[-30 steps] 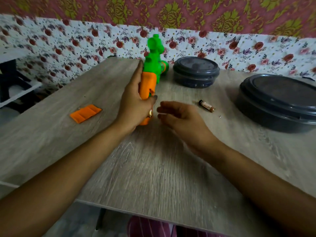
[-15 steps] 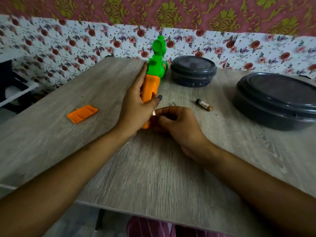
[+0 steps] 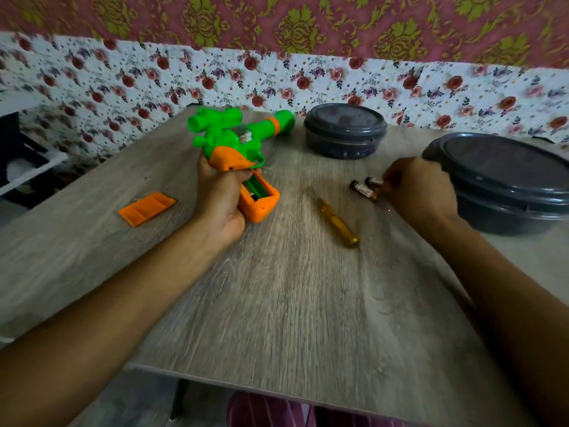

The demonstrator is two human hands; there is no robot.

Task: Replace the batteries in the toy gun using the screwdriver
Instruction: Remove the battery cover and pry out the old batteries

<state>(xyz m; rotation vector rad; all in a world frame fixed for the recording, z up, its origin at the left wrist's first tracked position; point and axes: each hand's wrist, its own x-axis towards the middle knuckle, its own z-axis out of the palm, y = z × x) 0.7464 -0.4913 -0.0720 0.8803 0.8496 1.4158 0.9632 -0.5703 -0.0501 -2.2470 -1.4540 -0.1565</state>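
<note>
The left hand [image 3: 220, 198] wraps its fingers round the orange grip of the toy gun [image 3: 237, 135] and holds it tilted just over the bench [image 3: 277, 303], with the barrel pointing away to the right. The right hand [image 3: 420, 188] reaches out to the right, and its curled fingers pinch the end of a battery [image 3: 373, 181], though the view is slightly blurred there.

The bench has a grey wood-grain top. On its far right sits a large dark round container [image 3: 508, 183] with its lid on, just beside the right hand. A smaller dark container [image 3: 345, 132], also lidded, stands at the back near the gun's muzzle. The gun is green with an orange grip, and the slot [image 3: 258, 188] in that grip lies open, facing up. A screwdriver [image 3: 338, 223] with an amber handle lies flat between the two hands. An orange cover [image 3: 147, 208] lies to the left of the left hand, apart from it. A second battery [image 3: 363, 190] lies on the bench just beside the first.
</note>
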